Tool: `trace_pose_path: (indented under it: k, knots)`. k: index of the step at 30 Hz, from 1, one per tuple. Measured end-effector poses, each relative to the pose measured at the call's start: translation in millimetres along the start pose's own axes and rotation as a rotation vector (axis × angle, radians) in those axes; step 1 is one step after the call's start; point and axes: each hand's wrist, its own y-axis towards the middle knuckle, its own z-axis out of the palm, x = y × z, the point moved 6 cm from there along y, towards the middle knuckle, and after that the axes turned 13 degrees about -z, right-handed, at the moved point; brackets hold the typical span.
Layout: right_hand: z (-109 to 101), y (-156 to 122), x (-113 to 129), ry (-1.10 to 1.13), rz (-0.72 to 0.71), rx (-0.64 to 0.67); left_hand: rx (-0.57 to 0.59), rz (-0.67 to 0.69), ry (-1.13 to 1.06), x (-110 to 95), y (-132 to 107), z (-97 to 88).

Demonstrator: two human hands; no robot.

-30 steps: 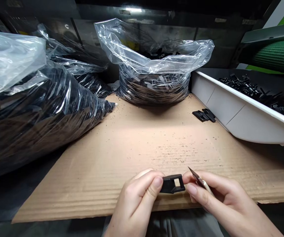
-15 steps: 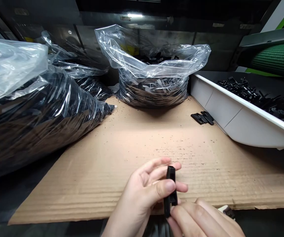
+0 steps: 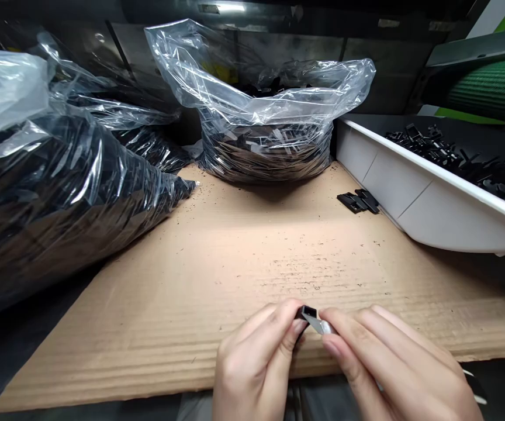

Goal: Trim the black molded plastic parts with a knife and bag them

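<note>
- held part: black plastic by the look, smooth, slight sheen on the rim
- blade: grey metal, smooth, semi-bright
- cardboard sheet: matt, ribbed by corrugation lines near the front edge
- middle bag and left bag: clear plastic film, glossy, creased (hard glare off the folds)
- tray: white plastic look, smooth, satin
- loose pieces: black, plastic-looking, mostly matt
- green roll: ribbed, rough; cloth or plastic, cannot tell
- back panel: dark metal look, dull, patchy shine

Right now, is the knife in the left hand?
No, the right hand holds the knife, while the left hand grips a black part.
</note>
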Motion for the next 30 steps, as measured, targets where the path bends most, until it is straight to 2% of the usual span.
trace_pose_path:
  k: [3,8,13,22,27,30]
  knots:
    - [5.8,1.6,-5.2,0.021,-0.003,0.059,0.014,0.037,0.021,-0.3,-1.4,0.4]
    - [9.3,-1.7,-21.0,0.079,0.131,0.127,0.096,0.021,0.018,4.0,-3.2,3.7]
    - [1.6,-5.3,-13.9,0.171,0.11,0.025,0.084,-0.041,-0.002,7.5,-1.0,2.1]
    - [4.1,-9.0,-9.6,0.159,0.068,0.042,0.076,-0.051,-0.024,4.7,-2.5,1.1]
    - [6.9,-12.4,-24.9,0.105,0.163,0.07,0.16,-0.129,-0.128,8.1,-2.7,3.9]
    - [3.4,-11.7,-27.6,0.162,0.186,0.074,0.241,-0.239,-0.212,10.9,-0.9,6.1]
